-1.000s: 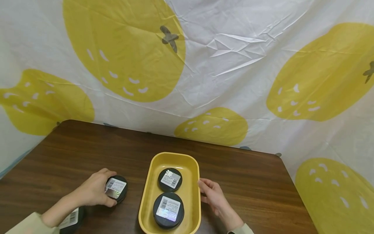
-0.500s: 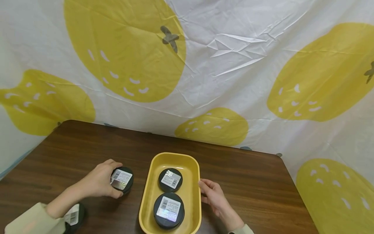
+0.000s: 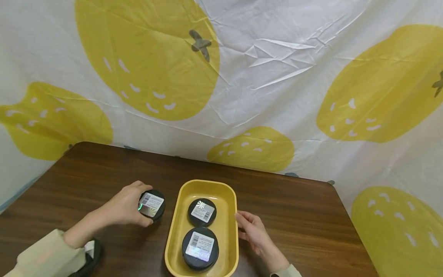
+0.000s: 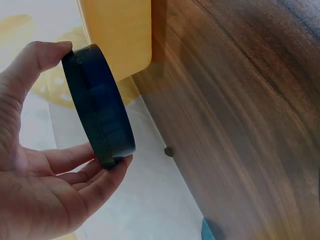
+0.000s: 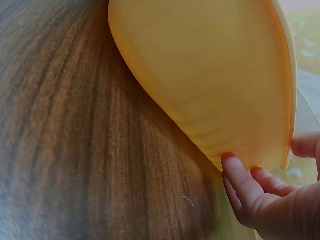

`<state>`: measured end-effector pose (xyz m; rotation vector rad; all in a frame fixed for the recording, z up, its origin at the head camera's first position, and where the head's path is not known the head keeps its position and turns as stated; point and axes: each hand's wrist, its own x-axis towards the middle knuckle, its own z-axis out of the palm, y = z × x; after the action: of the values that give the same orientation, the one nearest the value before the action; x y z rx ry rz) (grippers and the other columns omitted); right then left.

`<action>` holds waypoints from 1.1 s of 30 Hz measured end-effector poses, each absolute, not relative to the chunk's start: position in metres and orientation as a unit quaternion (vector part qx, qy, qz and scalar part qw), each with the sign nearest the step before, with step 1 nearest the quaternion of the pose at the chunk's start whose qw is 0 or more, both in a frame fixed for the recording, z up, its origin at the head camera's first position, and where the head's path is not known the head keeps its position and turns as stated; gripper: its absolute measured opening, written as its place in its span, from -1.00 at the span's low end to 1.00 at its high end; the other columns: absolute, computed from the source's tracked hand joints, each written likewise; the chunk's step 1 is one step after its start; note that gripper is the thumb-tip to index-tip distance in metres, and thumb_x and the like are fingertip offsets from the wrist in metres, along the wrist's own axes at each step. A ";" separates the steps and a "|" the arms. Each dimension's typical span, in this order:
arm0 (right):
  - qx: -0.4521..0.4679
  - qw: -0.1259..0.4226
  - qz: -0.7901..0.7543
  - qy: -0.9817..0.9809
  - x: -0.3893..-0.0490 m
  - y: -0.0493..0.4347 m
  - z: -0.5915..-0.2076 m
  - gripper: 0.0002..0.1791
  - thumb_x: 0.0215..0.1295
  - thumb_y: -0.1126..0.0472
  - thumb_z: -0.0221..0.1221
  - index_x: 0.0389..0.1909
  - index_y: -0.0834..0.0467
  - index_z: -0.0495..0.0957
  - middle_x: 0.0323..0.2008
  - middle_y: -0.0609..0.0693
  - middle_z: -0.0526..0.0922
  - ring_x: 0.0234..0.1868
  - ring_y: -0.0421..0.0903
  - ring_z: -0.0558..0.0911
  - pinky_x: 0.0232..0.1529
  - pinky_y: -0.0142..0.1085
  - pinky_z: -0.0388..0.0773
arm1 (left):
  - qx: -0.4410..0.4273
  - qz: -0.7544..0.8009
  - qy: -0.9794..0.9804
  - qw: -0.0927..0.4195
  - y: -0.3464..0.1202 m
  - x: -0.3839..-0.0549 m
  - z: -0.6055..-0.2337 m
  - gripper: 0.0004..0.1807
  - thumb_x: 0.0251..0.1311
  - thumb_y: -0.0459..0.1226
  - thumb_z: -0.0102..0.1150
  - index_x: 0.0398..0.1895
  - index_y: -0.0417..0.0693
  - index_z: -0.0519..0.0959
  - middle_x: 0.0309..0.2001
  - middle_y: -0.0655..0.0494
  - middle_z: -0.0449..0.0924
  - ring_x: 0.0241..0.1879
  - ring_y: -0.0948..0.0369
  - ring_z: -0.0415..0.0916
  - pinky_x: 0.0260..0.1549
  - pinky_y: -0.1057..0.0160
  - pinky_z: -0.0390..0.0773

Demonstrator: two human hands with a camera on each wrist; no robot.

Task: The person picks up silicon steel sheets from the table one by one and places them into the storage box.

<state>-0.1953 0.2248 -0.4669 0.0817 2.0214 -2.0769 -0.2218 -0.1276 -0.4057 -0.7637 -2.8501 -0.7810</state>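
My left hand (image 3: 129, 204) grips a flat round black container (image 3: 156, 207) with a white label, left of the yellow tray (image 3: 172, 234). In the left wrist view, the thumb (image 4: 50, 52) is on one edge of this container (image 4: 102, 107) and the fingers on the opposite edge; it hangs above the table. Two similar labelled containers lie inside the tray: a smaller-looking far one (image 3: 202, 212) and a near one (image 3: 200, 249). My right hand (image 3: 254, 232) holds the tray's right side, thumb at the rim and fingertips against the outer wall (image 5: 215, 90).
Another black container (image 3: 92, 259) sits at the lower left, partly hidden by the left sleeve. The brown wooden table (image 3: 294, 223) ends at the back against a white cloth (image 3: 270, 88) printed with yellow lemons.
My left hand has carried the black container up and to the right, closer to the tray. The right hand and the tray have stayed in place.
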 end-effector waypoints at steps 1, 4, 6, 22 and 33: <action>0.028 0.121 -0.711 0.692 -0.196 0.225 -0.467 -0.45 0.37 0.16 0.04 0.12 0.57 0.28 -0.13 0.16 0.60 -0.14 -0.08 0.60 -0.15 -0.21 0.59 | -0.251 -0.256 -0.933 0.045 -0.127 -0.222 -0.405 -0.05 -0.60 -0.08 0.57 -0.04 -0.51 0.46 -0.18 -0.14 0.49 -0.29 0.08 0.47 -0.33 0.13 0.51; 0.032 0.120 -0.710 0.693 -0.195 0.225 -0.467 -0.46 0.36 0.16 0.04 0.12 0.56 0.28 -0.13 0.17 0.60 -0.14 -0.09 0.60 -0.16 -0.22 0.59 | -0.251 -0.256 -0.932 0.046 -0.126 -0.223 -0.404 -0.06 -0.60 -0.09 0.58 -0.05 -0.51 0.46 -0.18 -0.14 0.49 -0.29 0.08 0.47 -0.33 0.12 0.51; 0.032 0.119 -0.709 0.694 -0.195 0.226 -0.466 -0.45 0.37 0.16 0.04 0.12 0.56 0.28 -0.12 0.18 0.60 -0.14 -0.09 0.60 -0.17 -0.23 0.59 | -0.250 -0.257 -0.933 0.046 -0.124 -0.223 -0.402 -0.07 -0.58 -0.10 0.57 -0.04 -0.51 0.46 -0.18 -0.14 0.49 -0.28 0.08 0.47 -0.32 0.12 0.51; 0.031 0.118 -0.711 0.692 -0.195 0.226 -0.467 -0.47 0.38 0.17 0.02 0.12 0.57 0.28 -0.14 0.16 0.61 -0.16 -0.10 0.61 -0.18 -0.22 0.59 | -0.268 -0.257 -0.926 0.069 -0.098 -0.233 -0.383 -0.08 -0.57 -0.10 0.54 -0.04 -0.50 0.46 -0.17 -0.14 0.48 -0.26 0.05 0.46 -0.27 0.09 0.51; 0.027 0.123 -0.714 0.689 -0.196 0.226 -0.468 -0.45 0.36 0.15 0.05 0.12 0.56 0.28 -0.12 0.17 0.60 -0.14 -0.08 0.60 -0.16 -0.20 0.59 | -0.277 -0.267 -0.921 0.065 -0.084 -0.237 -0.376 -0.10 -0.58 -0.12 0.53 -0.04 -0.49 0.47 -0.18 -0.13 0.48 -0.26 0.06 0.45 -0.24 0.10 0.53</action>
<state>-0.1957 0.2257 -0.4677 0.0780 2.0101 -2.0813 -0.2366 -0.0838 -0.3764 -0.8350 -2.7792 -0.8049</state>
